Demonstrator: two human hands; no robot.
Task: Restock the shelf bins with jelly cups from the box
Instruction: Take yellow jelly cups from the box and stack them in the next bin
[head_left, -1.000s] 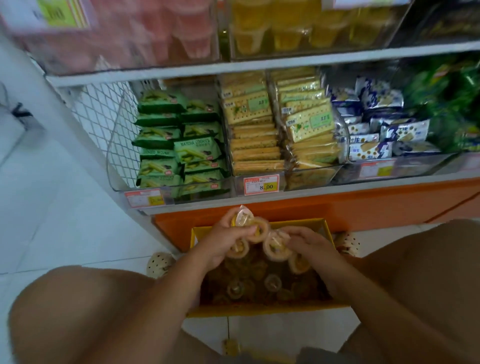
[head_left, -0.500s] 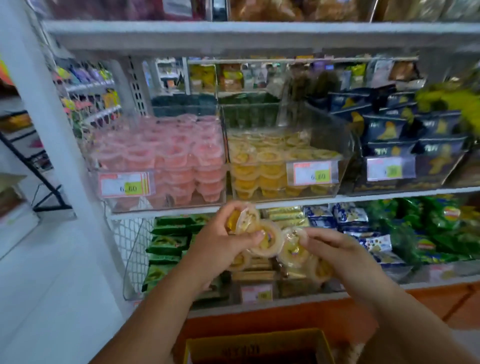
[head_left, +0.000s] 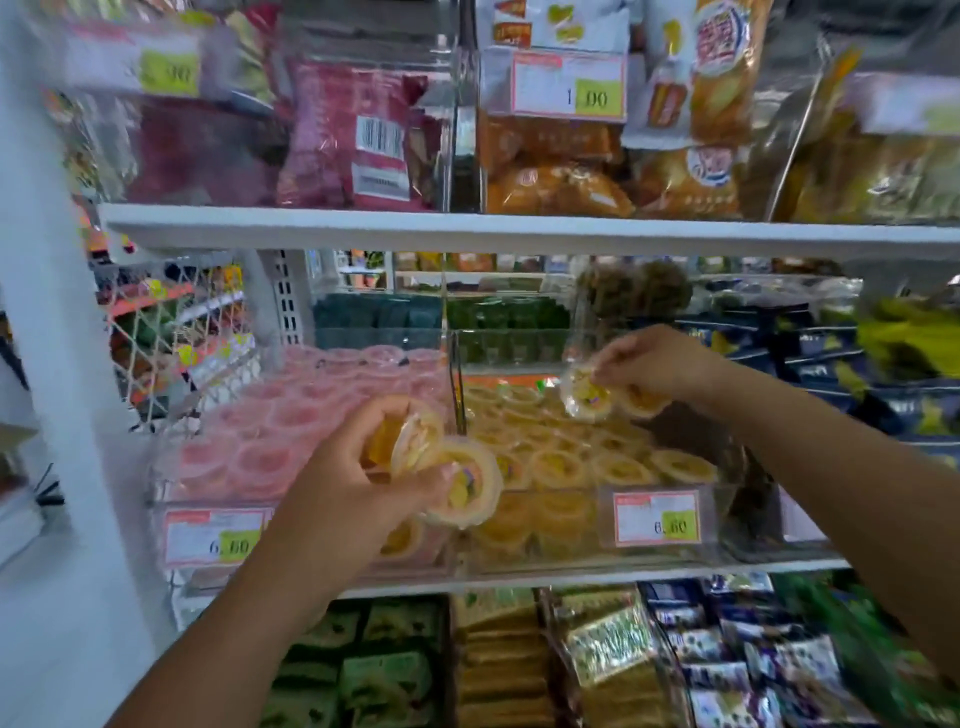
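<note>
The left hand (head_left: 353, 483) curls round a cluster of yellow jelly cups (head_left: 457, 483), its grip clamped on them just in front of the shelf bins. The right hand (head_left: 660, 364) pinches a pair of cups (head_left: 584, 397) above the clear bin (head_left: 571, 564), which is layered with yellow cups. Just left of it stands a bin of pink jelly cups (head_left: 260, 452). A price tag (head_left: 655, 525) reading 6.00 sits on the yellow bin's front.

6.00 is printed on the pink bin's price tag (head_left: 214, 538) and on the yellow bin's price tag (head_left: 656, 525), and a partly blurred 1.00 is read on the upper price tag (head_left: 569, 85).
</note>
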